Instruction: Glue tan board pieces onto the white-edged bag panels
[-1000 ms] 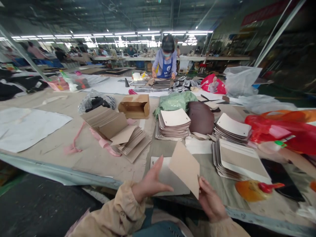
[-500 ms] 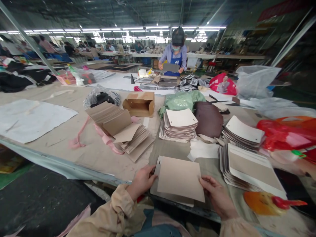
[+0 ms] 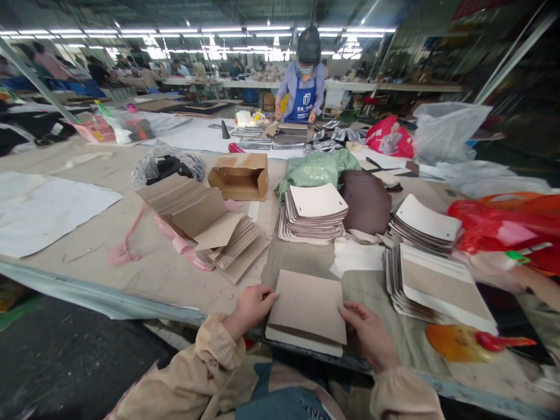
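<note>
On cluttered table (image 3: 105, 236), brown board (image 3: 306, 303); tube lights (image 3: 268, 28) beyond.

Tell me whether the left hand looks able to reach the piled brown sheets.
Likely yes: nothing visible blocks the left hand from the brown sheets, though that hand is occupied at the card.

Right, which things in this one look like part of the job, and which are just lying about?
Likely part of the job:
tan board, between left hand and right hand
panel beneath it
fanned tan boards
stacked panels

Probably just lying about:
cardboard box
green plastic bag
red plastic bag at far right
white sheet at far left
</note>
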Available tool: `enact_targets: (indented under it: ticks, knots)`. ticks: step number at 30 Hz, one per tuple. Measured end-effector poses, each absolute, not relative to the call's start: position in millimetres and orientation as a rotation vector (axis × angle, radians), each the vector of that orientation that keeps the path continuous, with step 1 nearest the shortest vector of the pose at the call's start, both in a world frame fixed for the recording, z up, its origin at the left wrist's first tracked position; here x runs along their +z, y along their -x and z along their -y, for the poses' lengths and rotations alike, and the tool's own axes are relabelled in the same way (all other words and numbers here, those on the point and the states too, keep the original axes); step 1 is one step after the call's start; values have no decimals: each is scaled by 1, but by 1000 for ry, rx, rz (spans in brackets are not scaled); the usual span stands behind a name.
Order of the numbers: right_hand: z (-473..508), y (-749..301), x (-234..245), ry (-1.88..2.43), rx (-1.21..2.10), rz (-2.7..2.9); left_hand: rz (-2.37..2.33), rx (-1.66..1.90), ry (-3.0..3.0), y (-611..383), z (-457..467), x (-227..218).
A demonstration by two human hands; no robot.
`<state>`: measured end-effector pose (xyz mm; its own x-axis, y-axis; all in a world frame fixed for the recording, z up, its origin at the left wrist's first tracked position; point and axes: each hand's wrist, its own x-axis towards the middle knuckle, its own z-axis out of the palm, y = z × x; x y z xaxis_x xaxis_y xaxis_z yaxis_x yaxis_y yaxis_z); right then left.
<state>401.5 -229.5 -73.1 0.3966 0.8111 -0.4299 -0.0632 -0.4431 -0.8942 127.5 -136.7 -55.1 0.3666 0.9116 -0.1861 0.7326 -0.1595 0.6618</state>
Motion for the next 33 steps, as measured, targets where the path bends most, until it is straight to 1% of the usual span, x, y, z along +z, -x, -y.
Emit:
enact_targets:
  ticks: [5, 15, 25, 33]
  knots:
    - [220, -399, -75, 1951, 1046, 943, -1469, 237, -1977, -128, 132, -64]
    - [209, -397, -76, 2175, 895, 1181, -1475, 106, -2036, -131, 127, -64]
    - [196, -398, -69, 2358, 898, 1283, -1426, 28, -2097, -130, 124, -71]
    - [191, -400, -66, 2405, 943, 1381, -1451, -61, -2183, -133, 126, -67]
